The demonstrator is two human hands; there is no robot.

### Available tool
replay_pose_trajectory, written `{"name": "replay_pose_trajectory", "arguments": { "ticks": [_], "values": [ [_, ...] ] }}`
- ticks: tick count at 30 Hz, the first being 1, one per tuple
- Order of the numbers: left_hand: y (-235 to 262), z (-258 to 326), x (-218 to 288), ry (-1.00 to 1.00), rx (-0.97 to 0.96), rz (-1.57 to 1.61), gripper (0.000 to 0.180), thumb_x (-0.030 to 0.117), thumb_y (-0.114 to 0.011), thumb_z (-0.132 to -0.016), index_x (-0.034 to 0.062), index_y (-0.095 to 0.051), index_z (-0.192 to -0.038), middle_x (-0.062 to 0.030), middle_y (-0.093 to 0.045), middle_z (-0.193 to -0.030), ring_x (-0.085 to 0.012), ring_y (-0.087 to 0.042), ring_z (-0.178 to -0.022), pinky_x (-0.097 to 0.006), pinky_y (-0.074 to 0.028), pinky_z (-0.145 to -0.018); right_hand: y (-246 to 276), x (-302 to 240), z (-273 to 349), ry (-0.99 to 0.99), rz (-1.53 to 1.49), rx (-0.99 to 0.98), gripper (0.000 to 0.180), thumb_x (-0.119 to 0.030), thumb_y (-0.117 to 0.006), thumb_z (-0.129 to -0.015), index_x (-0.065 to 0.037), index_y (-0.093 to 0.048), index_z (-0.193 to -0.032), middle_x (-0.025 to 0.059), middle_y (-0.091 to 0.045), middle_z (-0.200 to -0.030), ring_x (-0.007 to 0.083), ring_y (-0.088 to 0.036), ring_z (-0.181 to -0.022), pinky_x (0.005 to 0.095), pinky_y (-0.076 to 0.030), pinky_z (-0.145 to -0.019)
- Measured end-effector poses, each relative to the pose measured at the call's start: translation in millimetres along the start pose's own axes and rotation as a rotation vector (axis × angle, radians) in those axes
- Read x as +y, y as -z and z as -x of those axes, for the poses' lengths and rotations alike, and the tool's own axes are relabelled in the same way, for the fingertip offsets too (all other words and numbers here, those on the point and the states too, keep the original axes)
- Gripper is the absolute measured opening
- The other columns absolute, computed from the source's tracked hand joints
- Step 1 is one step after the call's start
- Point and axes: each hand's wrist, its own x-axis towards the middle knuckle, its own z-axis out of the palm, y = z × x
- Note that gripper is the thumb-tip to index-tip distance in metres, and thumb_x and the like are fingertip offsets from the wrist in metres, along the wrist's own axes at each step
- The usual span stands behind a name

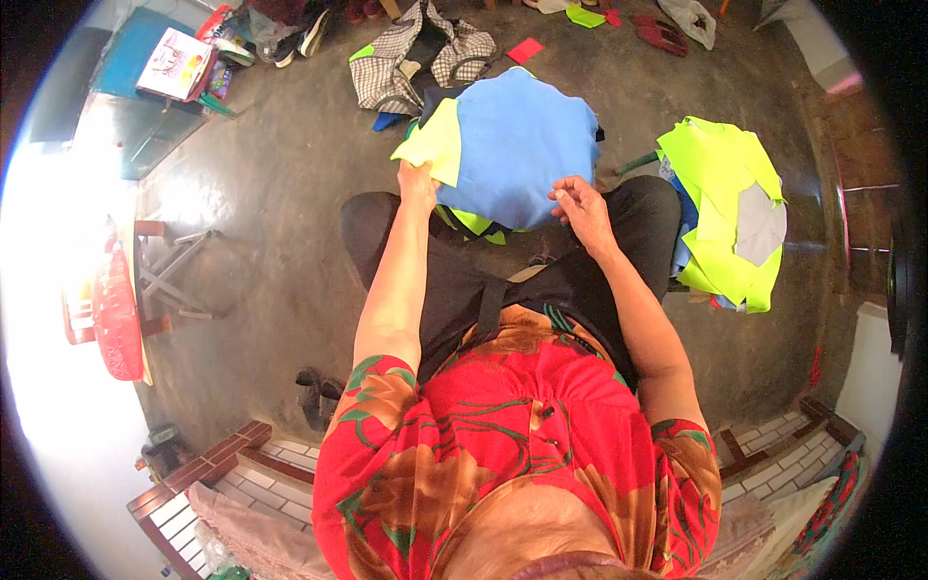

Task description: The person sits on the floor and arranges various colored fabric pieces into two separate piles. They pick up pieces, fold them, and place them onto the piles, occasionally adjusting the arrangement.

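I sit with black-trousered knees apart, looking down at a pile of cut cloth between them. A large blue fabric piece (527, 145) lies on top of the pile. My left hand (418, 181) pinches the near corner of a yellow-green fabric piece (432, 145) lying at the blue piece's left edge. Resting on the near right edge of the blue piece, my right hand (580, 208) has its fingers loosely curled and grips nothing that I can see. More yellow-green cloth shows under the blue piece.
A stack of yellow-green pieces (720, 208) with a grey piece (759, 227) on top sits to my right. A checked garment (416, 58) and scraps lie on the concrete floor ahead. A red plastic object (116, 314) and a folding stool (179, 275) stand at left.
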Motion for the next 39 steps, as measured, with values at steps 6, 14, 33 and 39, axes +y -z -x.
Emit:
{"name": "replay_pose_trajectory", "arguments": {
  "ticks": [6,14,33,39],
  "values": [
    [4,0,-11,-0.009,-0.043,-0.089,0.039,-0.005,-0.046,-0.089,0.004,-0.04,-0.126,-0.0133,-0.055,-0.119,-0.0279,-0.061,-0.102,-0.044,-0.055,-0.081,0,0,-2,-0.024,0.028,-0.017,0.016,-0.013,-0.053,-0.091,-0.003,-0.056,-0.103,0.0065,-0.066,-0.088,0.0116,-0.062,-0.07,0.0265,-0.049,-0.061],
    [-4,21,-14,-0.059,0.004,-0.101,0.041,-0.01,-0.047,-0.085,0.0039,-0.042,-0.124,-0.0136,-0.055,-0.117,-0.0279,-0.063,-0.096,-0.043,-0.057,-0.074,1,-1,0,-0.041,0.023,-0.056,0.018,-0.016,-0.051,-0.094,-0.003,-0.054,-0.105,0.0066,-0.065,-0.093,0.0102,-0.059,-0.072,0.0251,-0.047,-0.063],
    [-89,-1,129,-0.393,-0.285,0.282,0.042,-0.006,-0.045,-0.089,0.0069,-0.04,-0.128,-0.012,-0.052,-0.123,-0.0281,-0.057,-0.108,-0.042,-0.053,-0.086,3,5,-4,-0.035,0.017,-0.055,0.018,-0.015,-0.054,-0.092,-0.003,-0.056,-0.105,0.007,-0.065,-0.087,0.0115,-0.061,-0.068,0.0259,-0.048,-0.06],
    [-35,1,10,-0.16,-0.044,0.265,0.05,-0.01,-0.044,-0.086,0.0105,-0.036,-0.131,-0.0101,-0.049,-0.126,-0.0276,-0.057,-0.107,-0.048,-0.053,-0.083,1,3,-2,-0.029,0.021,-0.091,0.016,-0.014,-0.054,-0.091,-0.004,-0.057,-0.102,0.0057,-0.065,-0.085,0.0119,-0.061,-0.066,0.0267,-0.048,-0.059]
  ]
}}
